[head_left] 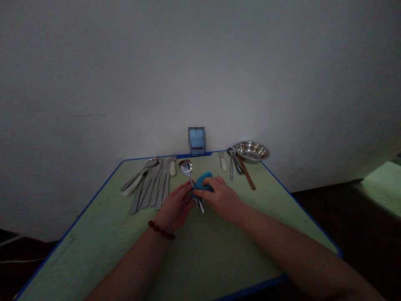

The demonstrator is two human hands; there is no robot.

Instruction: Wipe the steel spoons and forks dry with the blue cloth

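In the head view a shiny metal ladle (185,166) points its bowl away from me, above the middle of the table. My left hand (176,205), with a dark red bead bracelet at the wrist, has its fingers closed round the ladle's handle. A soft blue cloth (203,180) is pinched in my right hand (223,197). The cloth presses against the handle just beside my left fingers. The handle's wider end sticks out below both hands, and its middle is hidden by the fingers and the cloth.
Several metal knives (153,188) and spoons lie fanned out at left, beside a white-handled fork (173,166). At right are another white-handled fork (222,162), metal spoons (231,165), wooden chopsticks (246,172) and a steel bowl (252,151). A phone-like screen (197,141) leans against the wall.
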